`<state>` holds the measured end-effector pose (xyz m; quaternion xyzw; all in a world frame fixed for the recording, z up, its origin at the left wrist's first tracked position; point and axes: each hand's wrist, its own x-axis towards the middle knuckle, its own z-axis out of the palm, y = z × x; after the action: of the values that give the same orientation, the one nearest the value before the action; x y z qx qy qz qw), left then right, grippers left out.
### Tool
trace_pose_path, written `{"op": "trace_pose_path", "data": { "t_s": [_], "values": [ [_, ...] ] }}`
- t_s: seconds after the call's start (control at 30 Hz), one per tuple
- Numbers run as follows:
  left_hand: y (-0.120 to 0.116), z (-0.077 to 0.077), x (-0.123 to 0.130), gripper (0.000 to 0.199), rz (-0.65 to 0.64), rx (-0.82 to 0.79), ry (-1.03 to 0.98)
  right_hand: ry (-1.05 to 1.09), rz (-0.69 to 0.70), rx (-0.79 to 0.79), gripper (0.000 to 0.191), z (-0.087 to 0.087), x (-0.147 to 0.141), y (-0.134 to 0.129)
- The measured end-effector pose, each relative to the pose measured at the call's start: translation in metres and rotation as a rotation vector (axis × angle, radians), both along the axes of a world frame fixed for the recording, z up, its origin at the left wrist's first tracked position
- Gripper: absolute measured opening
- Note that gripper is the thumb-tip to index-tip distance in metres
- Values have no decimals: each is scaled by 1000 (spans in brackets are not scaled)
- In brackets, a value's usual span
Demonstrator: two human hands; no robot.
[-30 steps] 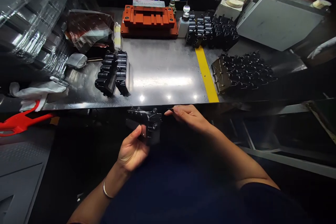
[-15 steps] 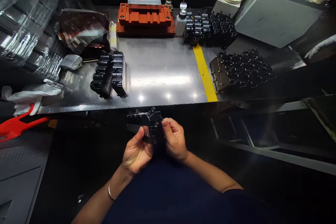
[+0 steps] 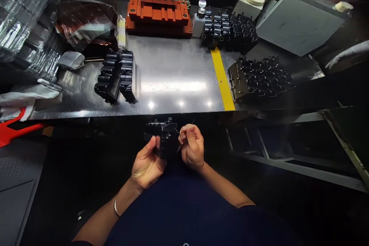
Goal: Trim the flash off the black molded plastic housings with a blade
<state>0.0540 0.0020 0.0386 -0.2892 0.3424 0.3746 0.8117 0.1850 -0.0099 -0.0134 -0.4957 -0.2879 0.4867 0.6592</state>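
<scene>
My left hand (image 3: 148,163) grips a black molded part (image 3: 167,138) from below, with the thumb on its near left face. Just right of the part, my right hand (image 3: 193,146) is closed around a thin dark tool (image 3: 180,148); its fine tip shows above the fingers. A small gap separates the right fingers from the part. Both hands are in front of the metal table's near edge (image 3: 173,113).
Black molded parts stand on the table at left (image 3: 127,77), back right (image 3: 230,30) and right (image 3: 262,77). An orange fixture (image 3: 158,15) sits at the back beside a dispenser bottle (image 3: 198,23). Yellow tape (image 3: 221,80) crosses the tabletop. A gloved hand (image 3: 346,54) shows far right.
My right hand has drawn slightly away from the black part, and the thin tool now shows. The part has turned a little in my left hand. The whole view has shifted slightly.
</scene>
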Motion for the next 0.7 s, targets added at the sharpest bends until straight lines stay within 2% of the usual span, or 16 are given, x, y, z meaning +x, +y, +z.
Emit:
{"op": "trace_pose_path", "data": {
  "t_s": [0.07,0.2,0.3,0.4,0.7],
  "values": [
    [1,2,-2,61,17,-4,58,-113,54,70,36,5,12,4],
    [1,9,-4,55,24,-19,206,-615,331,344,25,19,43,7],
    [0,11,-3,52,6,-3,260,-847,393,489,19,24,54,7],
    [0,12,-1,51,-20,15,282,-931,377,494,19,24,54,7],
    [-1,17,0,53,-71,54,403,-961,410,489,24,28,53,8]
  ]
}}
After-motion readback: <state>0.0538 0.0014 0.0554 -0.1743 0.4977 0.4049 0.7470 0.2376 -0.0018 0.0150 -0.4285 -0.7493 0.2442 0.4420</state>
